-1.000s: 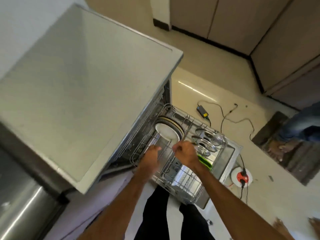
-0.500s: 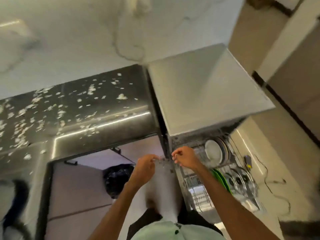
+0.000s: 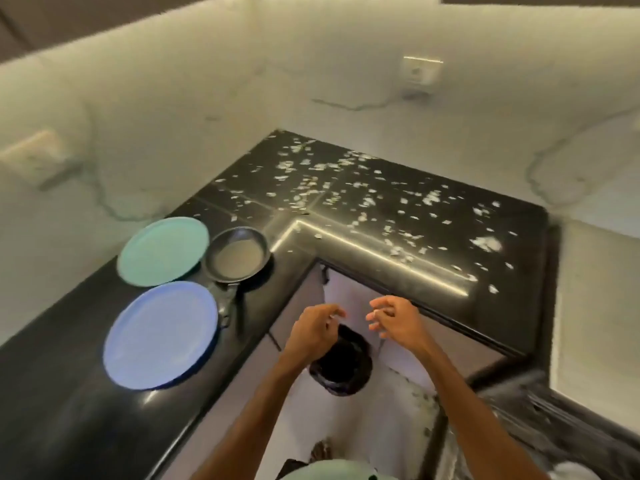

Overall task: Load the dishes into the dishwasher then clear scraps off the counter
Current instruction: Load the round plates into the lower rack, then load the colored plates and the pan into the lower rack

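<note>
on the left, the counter [image 3: 69, 393] is black, smooth and glossy, and it bends in an l-shape toward the far right. on its near left part lies a round blue plate [image 3: 161, 336], flat, with a thin darker rim. just behind it, farther away, lies a round green plate [image 3: 162, 251] of the same shape. both plates show only their plain matte surface. right of the green plate, close against its rim, sits a small dark frying pan [image 3: 237, 254]. it is round, with a pale grey bottom inside. its black handle points to the near side and ends just beside the right rim of the blue plate.

in the middle, in front of the inner corner of the counter, the left hand [image 3: 313, 332] hangs in the air with fingers loosely curled and holds nothing. under it, on the floor, stands a round bin [image 3: 341, 368] lined with a shiny black bag; i cannot tell what is inside. the right hand [image 3: 394, 322] is near the left one but apart from it, with fingers spread and softly bent, also holding nothing.

on the far right part of the counter many small white scraps [image 3: 346, 188] lie scattered, thin and irregular. behind is a pale marble wall [image 3: 173, 116] with a socket [image 3: 420, 71].
</note>
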Demonstrator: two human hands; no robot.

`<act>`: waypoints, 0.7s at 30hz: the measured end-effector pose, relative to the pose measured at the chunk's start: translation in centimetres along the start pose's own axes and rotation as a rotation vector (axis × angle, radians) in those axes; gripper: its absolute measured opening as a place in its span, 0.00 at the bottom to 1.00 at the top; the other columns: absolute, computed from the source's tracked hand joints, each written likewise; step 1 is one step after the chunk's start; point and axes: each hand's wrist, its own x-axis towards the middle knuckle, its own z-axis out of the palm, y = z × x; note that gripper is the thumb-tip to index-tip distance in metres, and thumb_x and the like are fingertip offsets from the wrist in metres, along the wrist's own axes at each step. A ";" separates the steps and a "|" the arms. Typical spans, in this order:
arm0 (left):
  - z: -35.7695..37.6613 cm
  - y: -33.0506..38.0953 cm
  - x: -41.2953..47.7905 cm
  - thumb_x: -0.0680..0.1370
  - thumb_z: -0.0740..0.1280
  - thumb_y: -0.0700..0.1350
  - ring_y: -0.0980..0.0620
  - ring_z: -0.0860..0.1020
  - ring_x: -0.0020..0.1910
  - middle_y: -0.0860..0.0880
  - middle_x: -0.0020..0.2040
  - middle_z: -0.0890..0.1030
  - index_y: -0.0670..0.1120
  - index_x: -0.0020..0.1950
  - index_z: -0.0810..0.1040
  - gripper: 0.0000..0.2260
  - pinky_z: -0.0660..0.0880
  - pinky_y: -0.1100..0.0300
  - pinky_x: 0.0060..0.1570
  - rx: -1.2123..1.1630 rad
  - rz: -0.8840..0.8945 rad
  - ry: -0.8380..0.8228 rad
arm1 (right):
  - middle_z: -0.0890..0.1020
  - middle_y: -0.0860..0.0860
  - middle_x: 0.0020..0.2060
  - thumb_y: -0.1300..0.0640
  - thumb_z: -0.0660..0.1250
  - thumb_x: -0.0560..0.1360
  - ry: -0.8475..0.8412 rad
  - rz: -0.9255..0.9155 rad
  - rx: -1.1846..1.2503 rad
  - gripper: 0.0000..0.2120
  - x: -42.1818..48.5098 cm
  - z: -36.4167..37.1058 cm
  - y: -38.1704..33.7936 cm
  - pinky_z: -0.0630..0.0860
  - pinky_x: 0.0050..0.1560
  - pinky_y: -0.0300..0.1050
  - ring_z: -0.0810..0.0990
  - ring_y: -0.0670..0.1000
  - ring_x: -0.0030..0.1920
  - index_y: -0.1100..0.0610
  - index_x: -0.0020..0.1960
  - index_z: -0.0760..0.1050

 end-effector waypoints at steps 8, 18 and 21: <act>-8.6 -7.7 -3.4 0.77 0.61 0.45 0.60 0.82 0.48 0.58 0.51 0.85 0.55 0.54 0.84 0.13 0.81 0.55 0.54 -0.037 -0.196 0.176 | 0.87 0.59 0.43 0.67 0.67 0.77 -0.296 -0.086 -0.050 0.09 2.7 12.6 -7.1 0.77 0.31 0.43 0.84 0.53 0.37 0.62 0.57 0.76; -10.8 -10.6 -3.7 0.81 0.65 0.44 0.61 0.80 0.50 0.58 0.53 0.84 0.54 0.56 0.83 0.09 0.76 0.67 0.53 -0.031 -0.418 0.306 | 0.88 0.54 0.43 0.63 0.70 0.77 -0.394 -0.137 -0.147 0.07 6.4 15.0 -9.7 0.81 0.37 0.44 0.87 0.53 0.41 0.58 0.55 0.80; -11.5 -12.2 -4.6 0.81 0.66 0.46 0.57 0.81 0.49 0.58 0.50 0.84 0.54 0.53 0.84 0.08 0.79 0.57 0.54 -0.027 -0.577 0.430 | 0.88 0.52 0.42 0.62 0.68 0.79 -0.415 -0.161 -0.157 0.05 6.7 16.3 -10.2 0.82 0.37 0.45 0.88 0.54 0.43 0.57 0.54 0.80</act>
